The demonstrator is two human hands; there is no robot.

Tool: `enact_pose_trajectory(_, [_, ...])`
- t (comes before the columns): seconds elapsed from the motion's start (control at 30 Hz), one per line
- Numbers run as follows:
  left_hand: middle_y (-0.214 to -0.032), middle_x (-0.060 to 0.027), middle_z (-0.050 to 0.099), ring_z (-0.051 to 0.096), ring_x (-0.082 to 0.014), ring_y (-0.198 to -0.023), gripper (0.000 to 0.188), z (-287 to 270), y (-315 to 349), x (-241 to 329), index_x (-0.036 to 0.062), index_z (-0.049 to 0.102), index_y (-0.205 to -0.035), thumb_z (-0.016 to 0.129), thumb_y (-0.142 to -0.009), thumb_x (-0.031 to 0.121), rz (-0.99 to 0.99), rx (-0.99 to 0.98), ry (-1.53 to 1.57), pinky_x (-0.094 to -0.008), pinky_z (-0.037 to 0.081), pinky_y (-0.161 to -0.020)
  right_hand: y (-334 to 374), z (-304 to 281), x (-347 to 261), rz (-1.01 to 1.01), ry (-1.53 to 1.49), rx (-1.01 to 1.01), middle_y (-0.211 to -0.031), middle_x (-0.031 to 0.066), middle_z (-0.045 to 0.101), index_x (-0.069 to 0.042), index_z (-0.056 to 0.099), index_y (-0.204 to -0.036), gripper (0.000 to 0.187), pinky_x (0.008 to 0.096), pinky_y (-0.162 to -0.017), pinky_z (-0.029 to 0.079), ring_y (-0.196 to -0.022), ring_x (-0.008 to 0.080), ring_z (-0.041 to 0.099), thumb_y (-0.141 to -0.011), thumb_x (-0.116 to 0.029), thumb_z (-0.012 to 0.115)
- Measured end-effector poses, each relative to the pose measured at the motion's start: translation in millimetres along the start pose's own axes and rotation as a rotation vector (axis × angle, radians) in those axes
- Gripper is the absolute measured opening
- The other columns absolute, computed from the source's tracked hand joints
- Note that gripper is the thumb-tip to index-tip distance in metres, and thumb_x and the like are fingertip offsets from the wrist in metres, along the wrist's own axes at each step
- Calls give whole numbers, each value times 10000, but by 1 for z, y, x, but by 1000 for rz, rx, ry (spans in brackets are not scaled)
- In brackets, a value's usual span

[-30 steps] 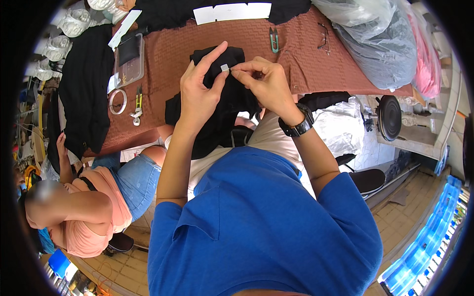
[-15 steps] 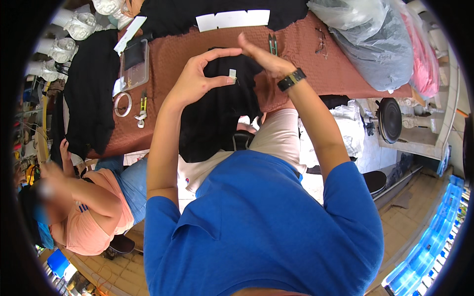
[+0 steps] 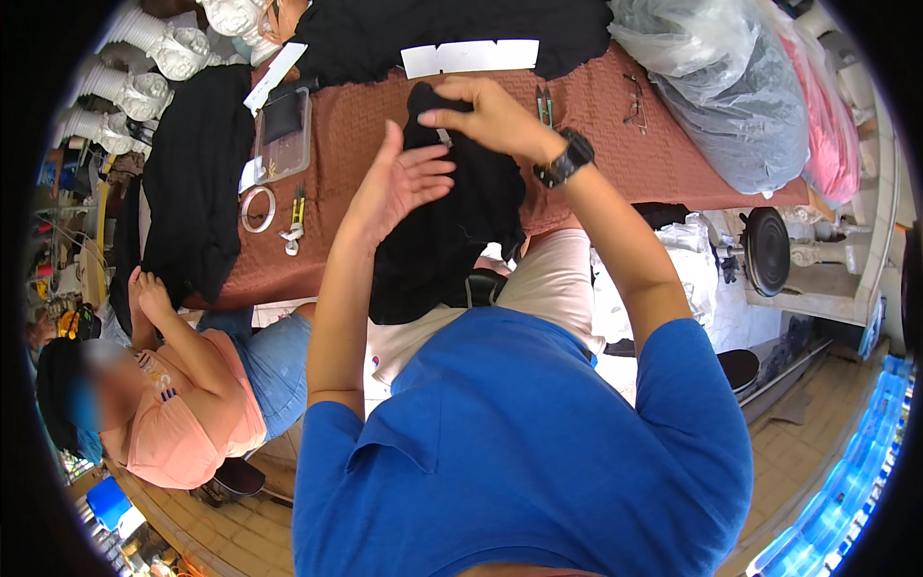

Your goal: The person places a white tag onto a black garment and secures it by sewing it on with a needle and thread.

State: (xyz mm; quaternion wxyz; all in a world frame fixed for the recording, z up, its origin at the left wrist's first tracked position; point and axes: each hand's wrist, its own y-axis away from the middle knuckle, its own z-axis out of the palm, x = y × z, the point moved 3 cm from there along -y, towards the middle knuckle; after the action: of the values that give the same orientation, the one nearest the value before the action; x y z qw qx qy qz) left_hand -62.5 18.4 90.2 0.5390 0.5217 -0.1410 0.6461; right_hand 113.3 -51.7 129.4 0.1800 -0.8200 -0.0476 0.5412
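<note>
A black garment [image 3: 415, 274] hangs over the table's near edge and across my lap, its upper end raised in a dark fold. My right hand [image 3: 495, 117], with a black watch on the wrist, grips that fold between thumb and fingers. Below it shows a small pale label [image 3: 444, 137] against the black cloth. My left hand [image 3: 396, 188] is open beside the garment, palm turned up and inward, fingers spread and thumb raised. Whether its fingertips touch the cloth is unclear.
On the brown-covered table [image 3: 356, 106] are green-handled snips [image 3: 545, 106], yellow snips [image 3: 297, 212], a tape roll [image 3: 257, 209], a clear box [image 3: 288, 144], eyeglasses [image 3: 635, 108] and a white notched strip [image 3: 469, 58]. Stuffed plastic bags [image 3: 731, 106] stand right. A person [image 3: 207, 394] sits at left.
My right hand has moved left and closed on the garment's upper fold. My left hand has dropped lower, let go of the label and opened. The seated person's hands have moved to the black cloth.
</note>
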Motion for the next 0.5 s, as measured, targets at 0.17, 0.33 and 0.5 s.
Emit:
enact_pose_trajectory(0.17, [-1046,-148,712,705,-265,-995,559,-15,4,-28,-1,645,-1175,603,-967,516,-159,-229,520,-393,591,-903,67,65,-40,-305,310,-79,-943,125,518,-23,685,-985,227,395,-745,489,-874,318,574,-805,-130,775])
enact_pose_trajectory(0.33, [-1172,-146,693,689,-236,-1069,308,-30,10,-57,-41,622,-1216,613,-1000,179,-155,97,345,-351,577,-921,101,58,-28,-94,118,-51,-997,113,566,-33,691,-958,186,391,-809,490,-930,276,584,-845,-157,773])
enact_pose_trajectory(0.5, [-1176,-165,687,695,-245,-1055,350,-20,9,-69,-56,617,-1211,640,-994,218,-57,270,415,-352,577,-935,131,38,27,165,481,194,-1098,163,546,-34,604,-1206,567,437,-882,471,-1036,369,554,-722,-205,845])
